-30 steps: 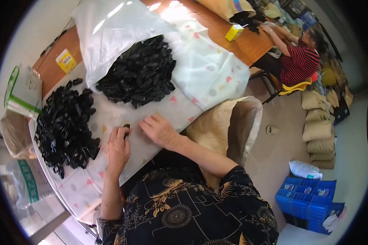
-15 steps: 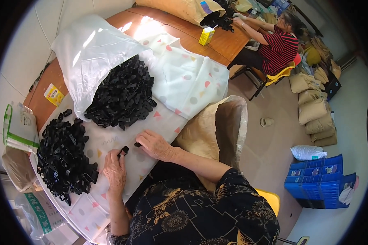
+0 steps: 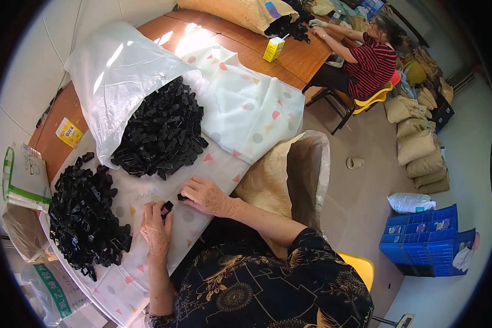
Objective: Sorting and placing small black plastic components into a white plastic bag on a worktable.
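Note:
My left hand point(image 3: 157, 228) pinches a small black plastic part point(image 3: 167, 207) between thumb and fingers, just above the patterned table cover point(image 3: 197, 216). Close by on the right, my right hand point(image 3: 205, 195) is closed on another small black plastic part point(image 3: 181, 197), mostly hidden by the fingers. The two parts are apart. Left of my left hand lies a loose heap of black plastic parts point(image 3: 87, 218). Beyond my hands, a second pile of black parts point(image 3: 161, 131) spills from the mouth of a white plastic sack point(image 3: 112, 71).
An open tan sack point(image 3: 306, 175) stands at the table's right edge. Yellow packets point(image 3: 69, 132) and a yellow drink carton point(image 3: 274, 49) rest on the wood. A co-worker in a striped shirt point(image 3: 373, 65) handles black parts at the far table. Blue bins point(image 3: 421, 243) stand at right.
My left hand has shifted slightly right and the part in it has turned more upright. My right hand has barely moved. The whole view has tilted a little.

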`<state>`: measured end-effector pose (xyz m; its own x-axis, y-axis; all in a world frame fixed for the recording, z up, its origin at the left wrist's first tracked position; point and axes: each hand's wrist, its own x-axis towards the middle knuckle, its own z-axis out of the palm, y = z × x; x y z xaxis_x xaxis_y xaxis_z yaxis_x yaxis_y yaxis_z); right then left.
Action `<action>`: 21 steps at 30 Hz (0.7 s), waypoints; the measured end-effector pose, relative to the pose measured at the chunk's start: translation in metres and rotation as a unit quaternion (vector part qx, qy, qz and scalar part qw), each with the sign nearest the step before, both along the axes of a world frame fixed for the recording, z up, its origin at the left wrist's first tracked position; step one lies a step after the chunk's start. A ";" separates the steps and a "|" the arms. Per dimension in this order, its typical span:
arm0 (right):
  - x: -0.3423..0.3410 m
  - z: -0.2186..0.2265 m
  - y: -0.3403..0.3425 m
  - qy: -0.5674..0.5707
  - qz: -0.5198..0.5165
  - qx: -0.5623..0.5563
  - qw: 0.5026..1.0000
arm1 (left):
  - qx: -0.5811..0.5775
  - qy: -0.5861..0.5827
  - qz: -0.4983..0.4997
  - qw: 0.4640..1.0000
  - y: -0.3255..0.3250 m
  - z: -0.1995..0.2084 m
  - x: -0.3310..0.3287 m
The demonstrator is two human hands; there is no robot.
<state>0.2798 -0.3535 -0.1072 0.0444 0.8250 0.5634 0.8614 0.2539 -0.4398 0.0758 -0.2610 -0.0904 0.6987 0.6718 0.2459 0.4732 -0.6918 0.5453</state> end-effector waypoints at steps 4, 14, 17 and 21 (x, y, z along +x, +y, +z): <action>0.002 0.002 -0.003 0.002 0.023 0.002 1.000 | 0.008 -0.014 0.002 1.000 0.000 -0.001 -0.001; 0.002 0.006 -0.005 0.040 0.019 0.019 0.999 | 0.004 -0.028 0.001 1.000 0.001 0.002 0.000; 0.001 0.005 -0.006 0.035 0.008 0.006 0.999 | 0.006 -0.029 -0.002 1.000 0.001 0.001 0.000; 0.001 0.008 -0.006 0.037 0.004 0.012 0.999 | 0.008 -0.037 0.000 0.999 0.000 0.002 0.002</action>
